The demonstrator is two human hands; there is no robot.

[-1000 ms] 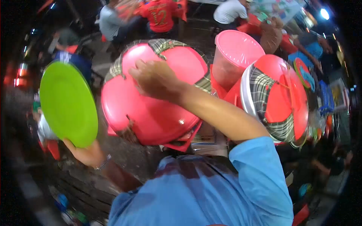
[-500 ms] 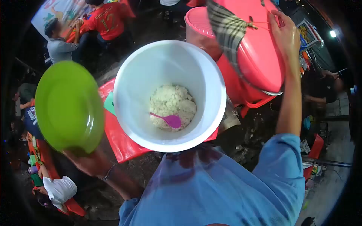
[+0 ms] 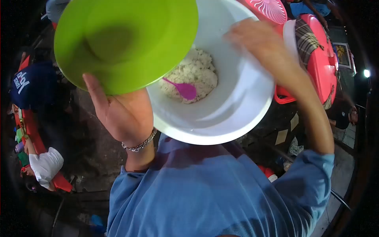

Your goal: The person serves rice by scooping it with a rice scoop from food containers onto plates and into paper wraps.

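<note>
My left hand [image 3: 124, 110] grips a green plate [image 3: 130, 35] by its near rim, thumb on the upper face and the other fingers beneath it. The plate is held over the left side of a deep white bucket [image 3: 237, 114]. At the bottom of the bucket lies white rice [image 3: 201, 69], partly hidden by the plate. A magenta rice spoon [image 3: 187, 91] rests on the rice, its handle pointing left. Over the bucket's right side is my right hand [image 3: 256, 39], apart from the spoon. Motion blurs its fingers, and nothing shows in them.
Right of the bucket stands a pink container with a pink lid [image 3: 321, 67] and a checked cloth [image 3: 306, 41] on it. A pink slotted cover [image 3: 270, 10] is behind. At left, a person in white [image 3: 46, 164] sits by a red bench [image 3: 33, 132].
My right hand has left the pink lid and come left over the bucket. The plate has moved rightward and now covers part of the bucket. My view has shifted.
</note>
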